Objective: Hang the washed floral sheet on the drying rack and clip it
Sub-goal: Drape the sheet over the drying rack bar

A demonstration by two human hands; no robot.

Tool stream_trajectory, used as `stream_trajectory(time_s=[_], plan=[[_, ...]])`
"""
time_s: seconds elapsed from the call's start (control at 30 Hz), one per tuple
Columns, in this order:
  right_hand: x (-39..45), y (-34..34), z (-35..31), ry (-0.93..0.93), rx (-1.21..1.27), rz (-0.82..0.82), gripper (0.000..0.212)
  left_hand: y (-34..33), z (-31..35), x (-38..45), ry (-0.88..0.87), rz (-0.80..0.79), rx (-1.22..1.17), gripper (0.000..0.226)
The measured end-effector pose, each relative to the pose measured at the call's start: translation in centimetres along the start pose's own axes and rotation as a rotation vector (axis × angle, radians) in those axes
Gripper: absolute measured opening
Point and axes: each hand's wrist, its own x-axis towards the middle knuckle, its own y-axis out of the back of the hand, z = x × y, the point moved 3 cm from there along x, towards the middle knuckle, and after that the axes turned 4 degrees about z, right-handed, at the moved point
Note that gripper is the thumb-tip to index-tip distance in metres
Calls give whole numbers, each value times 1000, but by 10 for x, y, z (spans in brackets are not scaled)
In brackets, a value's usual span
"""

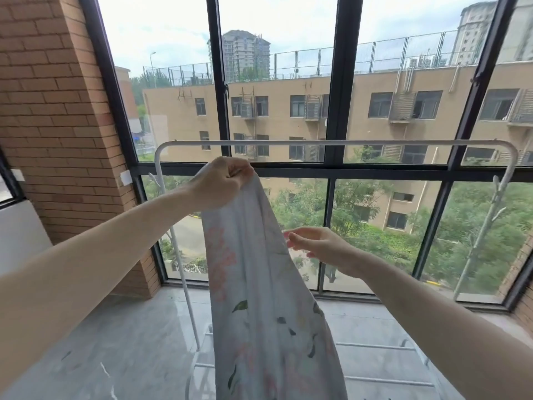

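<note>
My left hand point(222, 183) grips the top corner of the floral sheet point(259, 298), holding it up just below the top bar of the white drying rack point(331, 142). The sheet is pale with pink flowers and green leaves and hangs down in a long bunch past the bottom of the view. My right hand point(317, 245) is lower, at the sheet's right edge, with its fingers extended and fingertips touching the fabric. The rack's top bar is bare. No clip shows.
The rack stands on a grey floor point(129, 342) before a tall black-framed window point(337, 168). Side hooks point(497, 194) stick out from its right post and low rails point(375, 346) lie at its base. A brick wall point(57, 125) rises at the left.
</note>
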Motion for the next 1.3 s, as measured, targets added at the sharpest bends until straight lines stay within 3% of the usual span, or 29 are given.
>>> stream_trajectory(time_s=[0.17, 0.3, 0.37, 0.5, 0.57, 0.67, 0.77, 0.83, 0.9, 1.0, 1.07, 1.17, 1.3], plan=[[8, -15, -14, 175, -43, 136, 29, 1, 3, -3, -3, -27, 39, 27], [10, -35, -21, 218, -2, 130, 29, -1, 6, -5, -36, -59, 45, 27], [13, -42, -21, 208, -26, 128, 25, -1, 9, -5, -73, -68, 94, 29], [11, -34, -9, 78, 131, 24, 38, 6, 4, -4, -106, -82, 175, 32], [6, -24, 0, 41, 122, -41, 25, 13, -3, -3, -111, -70, 224, 30], [0, -6, 27, -9, -78, -67, 12, 25, -16, -1, -98, 17, 312, 26], [-8, 20, 78, -90, -420, -30, 23, 41, -33, 1, -41, 104, 397, 27], [-16, 48, 99, -158, -509, 85, 40, 49, -46, -1, -7, 129, 471, 28], [-24, 79, 92, -129, -438, 286, 55, 50, -56, -4, 11, 119, 533, 31], [-30, 106, 38, 75, -221, 604, 61, 48, -59, -5, 26, 136, 539, 36], [-35, 107, -5, 272, -135, 715, 59, 50, -59, -4, 38, 158, 499, 36], [-37, 102, -40, 382, -205, 613, 55, 45, -57, -2, 33, 153, 405, 34], [-32, 110, -16, 114, -178, 424, 46, 47, -53, -2, 12, 232, 275, 36]])
